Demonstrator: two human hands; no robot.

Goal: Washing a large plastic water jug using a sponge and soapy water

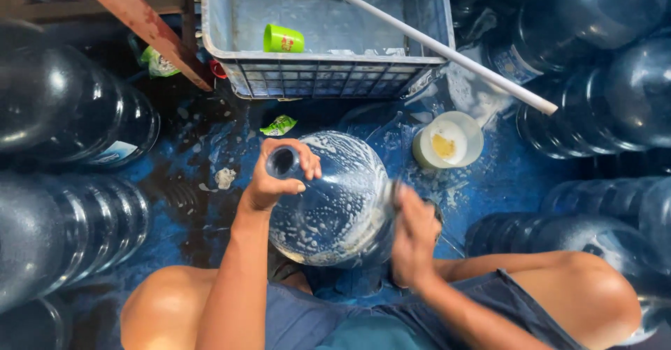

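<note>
Though soapy, bottle (335, 200) base hidden

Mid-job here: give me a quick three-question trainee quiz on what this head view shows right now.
1. True or false: the left hand grips the soapy bottle at its neck.
2. What lies inside the grey crate? A) green cup B) sponge C) brush
3. Which hand rests on the bottle's base end?

Key: 1 true; 2 A; 3 the right hand.
</note>
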